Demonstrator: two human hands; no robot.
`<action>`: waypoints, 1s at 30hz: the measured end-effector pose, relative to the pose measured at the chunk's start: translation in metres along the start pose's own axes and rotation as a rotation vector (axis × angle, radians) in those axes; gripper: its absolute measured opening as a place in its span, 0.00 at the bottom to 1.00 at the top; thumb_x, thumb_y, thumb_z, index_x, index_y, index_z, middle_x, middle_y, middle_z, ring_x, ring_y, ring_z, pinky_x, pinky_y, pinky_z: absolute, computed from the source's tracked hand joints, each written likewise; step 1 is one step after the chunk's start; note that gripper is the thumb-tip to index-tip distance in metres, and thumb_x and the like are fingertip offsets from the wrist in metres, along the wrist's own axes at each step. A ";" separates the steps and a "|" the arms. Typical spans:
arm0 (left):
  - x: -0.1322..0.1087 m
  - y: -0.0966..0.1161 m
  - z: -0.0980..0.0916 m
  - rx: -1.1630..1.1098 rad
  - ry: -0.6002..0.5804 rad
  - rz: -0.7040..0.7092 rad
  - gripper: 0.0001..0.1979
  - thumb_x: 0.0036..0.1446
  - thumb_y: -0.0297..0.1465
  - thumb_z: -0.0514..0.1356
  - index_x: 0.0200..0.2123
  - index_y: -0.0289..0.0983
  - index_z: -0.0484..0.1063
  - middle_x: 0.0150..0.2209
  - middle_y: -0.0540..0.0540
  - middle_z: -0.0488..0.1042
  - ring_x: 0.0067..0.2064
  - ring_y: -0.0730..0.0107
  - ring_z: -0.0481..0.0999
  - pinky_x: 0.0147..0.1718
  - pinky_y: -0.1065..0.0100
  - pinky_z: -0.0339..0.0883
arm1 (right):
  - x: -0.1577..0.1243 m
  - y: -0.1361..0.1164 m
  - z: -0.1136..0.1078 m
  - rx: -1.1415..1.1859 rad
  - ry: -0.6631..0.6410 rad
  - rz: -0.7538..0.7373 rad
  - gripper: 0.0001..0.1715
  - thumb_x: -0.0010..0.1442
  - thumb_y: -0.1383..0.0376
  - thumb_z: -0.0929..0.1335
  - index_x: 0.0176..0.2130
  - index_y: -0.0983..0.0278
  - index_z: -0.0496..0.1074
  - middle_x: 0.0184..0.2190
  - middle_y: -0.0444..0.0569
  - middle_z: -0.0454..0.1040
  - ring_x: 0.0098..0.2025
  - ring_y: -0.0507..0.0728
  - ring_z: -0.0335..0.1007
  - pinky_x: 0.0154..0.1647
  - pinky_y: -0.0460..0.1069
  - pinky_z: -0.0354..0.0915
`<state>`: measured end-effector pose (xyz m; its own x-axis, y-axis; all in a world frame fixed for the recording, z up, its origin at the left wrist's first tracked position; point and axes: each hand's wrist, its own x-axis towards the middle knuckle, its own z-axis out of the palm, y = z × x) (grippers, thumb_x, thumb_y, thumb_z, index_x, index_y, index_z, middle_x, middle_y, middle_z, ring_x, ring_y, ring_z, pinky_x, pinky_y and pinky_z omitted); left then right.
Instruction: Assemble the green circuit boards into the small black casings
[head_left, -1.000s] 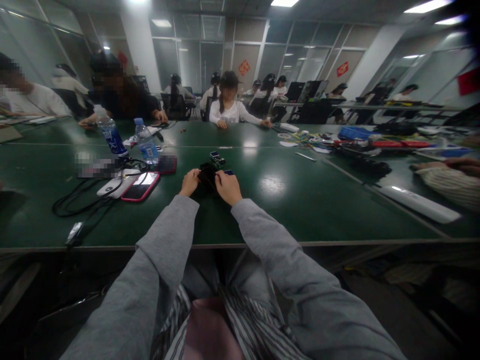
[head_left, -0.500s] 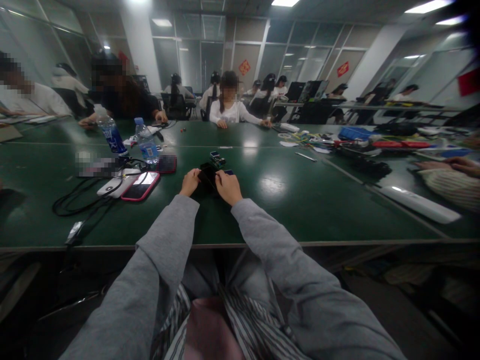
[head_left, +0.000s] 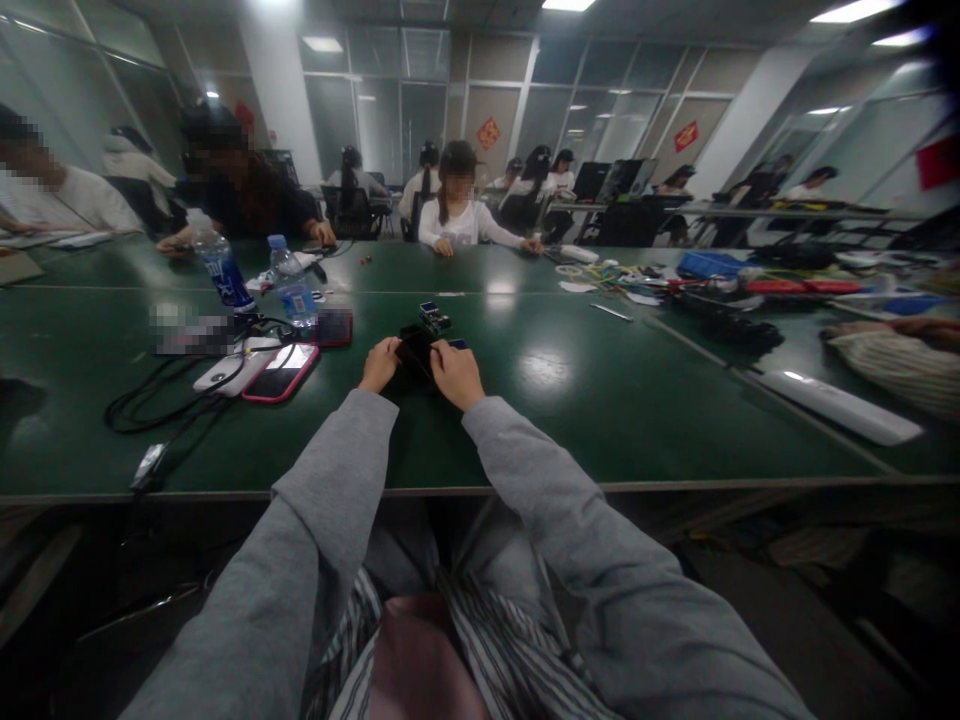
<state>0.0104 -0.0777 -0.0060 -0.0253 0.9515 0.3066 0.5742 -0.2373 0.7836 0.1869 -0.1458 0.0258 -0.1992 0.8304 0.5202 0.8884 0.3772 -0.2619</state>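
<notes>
Between my two hands is a dark, flat, box-like object [head_left: 415,352], too dark to name. My left hand [head_left: 381,364] grips its left edge with the fingers curled in. Closed on its right side is my right hand [head_left: 457,374], the thumb and fingers pressed together. A small blue piece [head_left: 457,344] shows just behind the right fingers. Right beyond the dark object lies a small circuit board [head_left: 435,318] with green and pale parts. The undersides of both hands are hidden.
Left on the green table [head_left: 570,430] are a red-edged phone [head_left: 281,373], black cables [head_left: 142,400] and a water bottle [head_left: 294,290]. A tweezers-like metal tool [head_left: 611,313] and a long white case [head_left: 840,408] lie to the right. A person [head_left: 459,205] sits opposite.
Both my hands stay in place around the dark object. At the far right, another person's hand has drawn back slightly over the striped cloth.
</notes>
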 end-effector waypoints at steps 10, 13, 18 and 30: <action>0.002 -0.002 0.001 0.011 0.016 -0.007 0.19 0.64 0.41 0.46 0.35 0.38 0.73 0.30 0.47 0.75 0.36 0.65 0.71 0.38 0.67 0.61 | 0.000 -0.002 -0.002 0.000 -0.020 0.013 0.16 0.71 0.64 0.56 0.49 0.64 0.68 0.38 0.51 0.77 0.40 0.58 0.72 0.46 0.52 0.57; 0.000 0.000 0.000 -0.004 0.010 -0.003 0.19 0.64 0.41 0.46 0.35 0.38 0.73 0.30 0.47 0.75 0.36 0.65 0.72 0.38 0.67 0.62 | 0.000 -0.001 -0.001 0.015 -0.017 0.009 0.16 0.71 0.64 0.56 0.49 0.64 0.68 0.38 0.51 0.77 0.39 0.58 0.71 0.46 0.52 0.57; 0.001 -0.002 0.001 0.003 0.009 0.005 0.20 0.64 0.41 0.46 0.35 0.39 0.73 0.31 0.47 0.75 0.36 0.65 0.72 0.38 0.67 0.62 | 0.000 0.001 0.001 0.011 -0.009 0.013 0.16 0.70 0.63 0.56 0.49 0.64 0.68 0.38 0.51 0.77 0.40 0.59 0.72 0.46 0.52 0.58; 0.003 -0.005 0.003 0.021 0.016 0.011 0.19 0.64 0.41 0.46 0.35 0.39 0.73 0.30 0.47 0.75 0.37 0.65 0.73 0.39 0.67 0.62 | 0.000 0.001 0.001 0.001 -0.008 0.012 0.17 0.70 0.63 0.56 0.50 0.64 0.68 0.38 0.51 0.77 0.41 0.59 0.71 0.46 0.52 0.58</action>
<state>0.0097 -0.0726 -0.0106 -0.0315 0.9455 0.3240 0.5913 -0.2438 0.7687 0.1872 -0.1448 0.0247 -0.1922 0.8381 0.5106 0.8902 0.3679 -0.2688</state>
